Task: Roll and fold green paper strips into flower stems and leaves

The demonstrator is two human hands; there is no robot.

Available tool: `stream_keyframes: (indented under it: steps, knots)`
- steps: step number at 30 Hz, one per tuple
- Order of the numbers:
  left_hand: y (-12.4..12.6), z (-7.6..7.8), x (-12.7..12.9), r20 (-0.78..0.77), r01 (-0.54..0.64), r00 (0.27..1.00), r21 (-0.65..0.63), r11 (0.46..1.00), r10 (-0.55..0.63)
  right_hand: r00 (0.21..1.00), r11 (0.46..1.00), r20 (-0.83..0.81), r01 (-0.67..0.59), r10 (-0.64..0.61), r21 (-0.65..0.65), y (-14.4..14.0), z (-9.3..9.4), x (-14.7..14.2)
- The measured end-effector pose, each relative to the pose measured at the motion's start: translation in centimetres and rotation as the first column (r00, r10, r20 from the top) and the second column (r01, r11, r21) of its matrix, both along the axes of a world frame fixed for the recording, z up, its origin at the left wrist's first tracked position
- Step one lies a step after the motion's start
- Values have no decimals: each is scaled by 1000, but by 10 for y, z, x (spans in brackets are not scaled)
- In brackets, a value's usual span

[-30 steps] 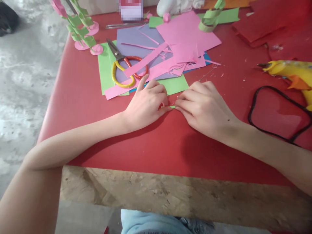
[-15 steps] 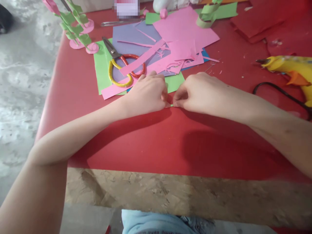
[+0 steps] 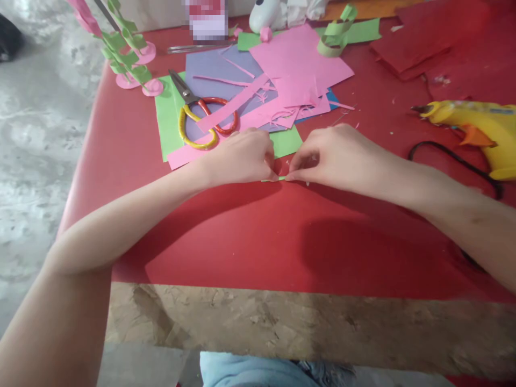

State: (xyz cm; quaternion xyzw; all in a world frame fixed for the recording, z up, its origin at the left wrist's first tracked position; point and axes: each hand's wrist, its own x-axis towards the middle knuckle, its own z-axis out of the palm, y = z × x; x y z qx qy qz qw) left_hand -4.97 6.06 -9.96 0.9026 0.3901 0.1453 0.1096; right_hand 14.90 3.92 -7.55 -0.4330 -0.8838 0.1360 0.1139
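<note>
My left hand [image 3: 248,157] and my right hand [image 3: 328,156] meet fingertip to fingertip just above the red tabletop [image 3: 250,236]. Between them is a thin green paper strip [image 3: 281,178], pinched from both sides; most of it is hidden by the fingers. Scissors [image 3: 199,115] with one yellow and one red handle lie partly open beyond my left hand, a pink paper strip across the red handle. Past both hands lies a pile of pink paper [image 3: 300,59], with purple paper [image 3: 213,67] and green paper [image 3: 169,126] beneath.
A yellow glue gun [image 3: 463,118] with a black cord lies at the right. Paper flowers with green curled leaves [image 3: 124,54] and pink round bases stand at the back left. Tweezers [image 3: 197,47] and a curled green strip [image 3: 336,37] are at the back.
More of the green strip shows between and below my fingertips, and my right fingers sit slightly farther from the left. The whole view has shifted a little.
</note>
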Motion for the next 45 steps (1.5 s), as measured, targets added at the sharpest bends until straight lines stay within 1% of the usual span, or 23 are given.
stream_keyframes:
  steps: [2,4,9,11,13,17,19,20,22,23,24,25,26,27,29,31,34,37,39,40,42,43,45]
  knots:
    - [0,9,1,-86,42,995,-162,986,-56,1000,999,12,-25,24,32,-10,5,5]
    - [0,17,4,-99,29,994,-211,977,-51,999,994,12,-42,41,99,-18,5,11]
    - [-9,26,11,-171,-106,983,-250,962,64,994,939,39,-114,107,325,-32,-3,19]
    - [-12,27,10,-157,-102,986,-253,962,63,994,925,49,-112,101,362,-35,-6,19]
    - [-15,26,6,-93,-47,995,-243,969,25,995,923,44,-100,90,371,-36,-8,18]
    - [-21,24,-1,61,79,996,-141,987,-71,998,908,2,-63,68,414,-38,-13,17]
    - [-26,26,0,118,75,990,-26,997,-72,999,891,-36,-11,31,454,-39,-14,18]
    - [-29,28,1,166,72,982,80,994,-85,998,879,-60,26,3,476,-39,-13,19]
    - [-38,35,5,238,69,960,317,946,-150,992,842,-115,109,-57,528,-39,-7,22]
    - [-43,40,7,250,118,943,365,923,-220,987,820,-141,145,-79,553,-40,-2,24]
    - [-47,44,10,286,199,906,364,910,-312,982,798,-165,171,-91,578,-41,4,26]
    - [-52,48,13,325,232,894,252,940,-308,979,775,-182,184,-91,605,-42,11,27]
    - [-56,52,16,377,224,896,72,972,-235,977,751,-196,192,-85,632,-44,18,29]
    - [-58,55,20,435,209,888,-92,974,-150,978,729,-199,182,-64,660,-47,26,30]
    - [-61,62,27,553,189,833,-283,940,-1,982,675,-183,158,-35,720,-54,40,31]
    - [-60,69,33,648,192,758,-331,924,75,991,639,-129,87,19,764,-60,51,31]
    - [-59,80,40,717,174,694,-256,951,66,989,623,-133,66,61,779,-66,62,26]
    - [-58,90,43,738,157,674,-187,970,33,964,667,-258,153,61,729,-68,72,18]
    - [-59,97,44,749,177,662,-197,964,32,904,753,-428,271,16,600,-68,81,14]
    - [-59,99,44,747,198,664,-217,956,32,859,808,-511,319,-26,495,-68,85,13]
    - [-59,104,43,722,255,692,-266,929,17,760,917,-631,348,-152,197,-66,95,14]
    - [-59,106,43,702,281,712,-286,916,2,728,948,-651,314,-212,42,-65,98,15]
    - [-60,109,42,665,311,746,-307,899,-31,685,957,-667,202,-292,-210,-62,104,18]
